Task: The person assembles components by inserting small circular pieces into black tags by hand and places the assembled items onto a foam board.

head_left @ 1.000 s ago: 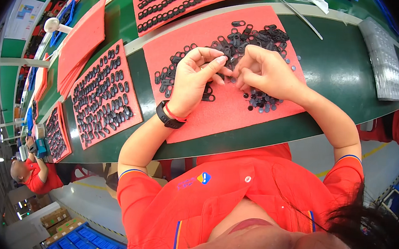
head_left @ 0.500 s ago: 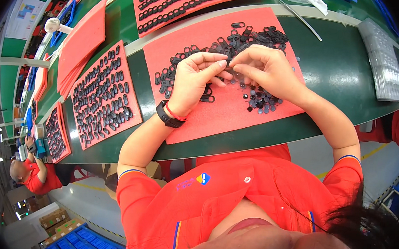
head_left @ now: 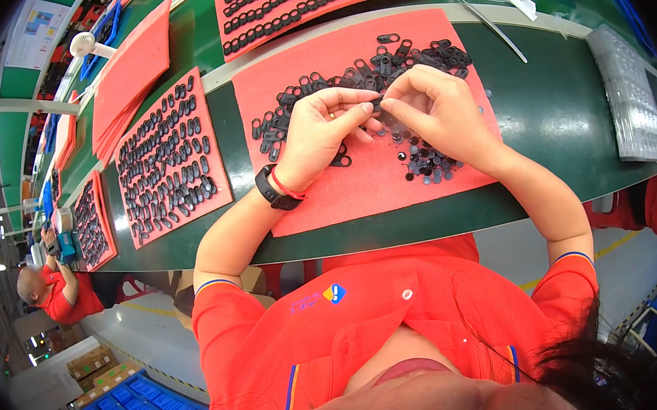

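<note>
Over the pink foam mat (head_left: pixel 345 199), my left hand (head_left: pixel 323 130) pinches a small black oval part (head_left: pixel 377 106) between thumb and forefinger, its other fingers curled. My right hand (head_left: pixel 442 117) meets it from the right, thumb and forefinger pressed together at the part; whatever they grip is hidden. A heap of black oval parts with ring-shaped openings (head_left: pixel 363 75) lies beyond and left of my hands. Small dark round discs (head_left: pixel 429 165) are scattered below my right hand.
Rows of black parts lie on a far foam mat (head_left: pixel 283 6) and a left mat (head_left: pixel 164 159). Stacked pink sheets (head_left: pixel 128 78) and a small white fan (head_left: pixel 85 45) stand left. Metal tweezers (head_left: pixel 492 28) and clear plastic trays (head_left: pixel 627 98) lie right. Co-workers sit at both sides.
Both hands stay together over the mat. My right hand has shifted slightly left and down, its fingertips closer to the black part. The view has moved a little.
</note>
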Action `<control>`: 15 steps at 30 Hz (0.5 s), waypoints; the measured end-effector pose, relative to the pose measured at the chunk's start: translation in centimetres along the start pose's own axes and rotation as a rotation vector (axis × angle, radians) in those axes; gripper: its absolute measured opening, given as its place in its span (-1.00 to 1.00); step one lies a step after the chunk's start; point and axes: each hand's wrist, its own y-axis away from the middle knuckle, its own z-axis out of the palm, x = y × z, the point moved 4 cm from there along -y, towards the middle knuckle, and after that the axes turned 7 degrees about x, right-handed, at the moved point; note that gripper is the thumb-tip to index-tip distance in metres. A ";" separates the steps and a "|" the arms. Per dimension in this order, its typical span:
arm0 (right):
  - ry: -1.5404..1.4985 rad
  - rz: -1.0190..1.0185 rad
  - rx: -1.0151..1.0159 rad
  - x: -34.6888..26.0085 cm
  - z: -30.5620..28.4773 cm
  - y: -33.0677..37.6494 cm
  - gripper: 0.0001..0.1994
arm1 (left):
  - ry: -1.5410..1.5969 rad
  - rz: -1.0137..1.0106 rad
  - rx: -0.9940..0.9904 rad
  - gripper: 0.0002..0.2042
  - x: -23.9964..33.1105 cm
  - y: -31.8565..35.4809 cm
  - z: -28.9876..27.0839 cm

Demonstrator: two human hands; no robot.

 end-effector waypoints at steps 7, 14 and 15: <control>0.017 0.035 -0.004 0.2 0.2 0.1 -0.90 | 0.004 -0.008 -0.015 -0.80 -0.2 0.0 0.1; 0.048 0.035 0.000 0.3 0.3 0.4 -0.88 | 0.017 -0.004 -0.015 -0.83 -0.4 0.1 0.3; 0.051 0.032 0.001 0.3 0.4 0.5 -0.87 | 0.024 0.000 -0.010 -0.84 -0.5 0.2 0.3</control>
